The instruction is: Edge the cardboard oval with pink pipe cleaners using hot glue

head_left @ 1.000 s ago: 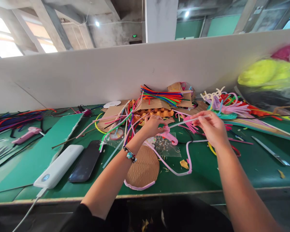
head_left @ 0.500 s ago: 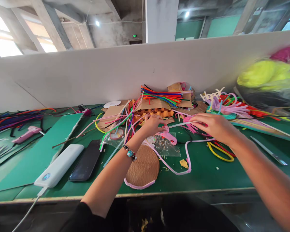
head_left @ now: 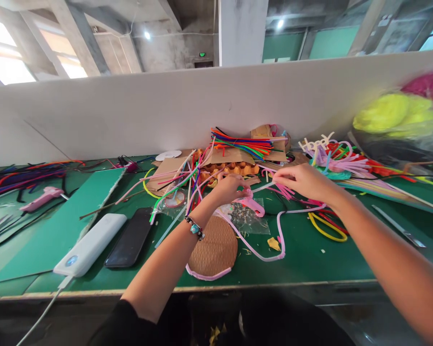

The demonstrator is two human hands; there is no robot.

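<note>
My left hand [head_left: 230, 188], with a beaded bracelet at the wrist, is closed around the body of a pink glue gun [head_left: 253, 206]; its handle shows to the right of the fingers. A pale translucent glue stick [head_left: 262, 187] runs from the back of the gun to my right hand [head_left: 299, 181], whose fingers pinch its far end. Whether the stick sits inside the gun is hidden by the left fingers. Below the left hand lies a round piece of brown cardboard [head_left: 216, 247], a pink pipe cleaner strip [head_left: 210, 277] along its lower edge. A long pink pipe cleaner [head_left: 254, 250] bends across the table.
Left of my forearm lie a black phone [head_left: 128, 238], a white power bank [head_left: 90, 245] and a second pink glue gun [head_left: 43, 199]. Pipe cleaner bundles [head_left: 241, 144] and an orange egg carton [head_left: 234, 169] are behind my hands. A utility knife [head_left: 399, 226] rests at right.
My right hand has moved left toward my left hand, and the visible length of glue stick between them is shorter. The left hand stays in place on the glue gun.
</note>
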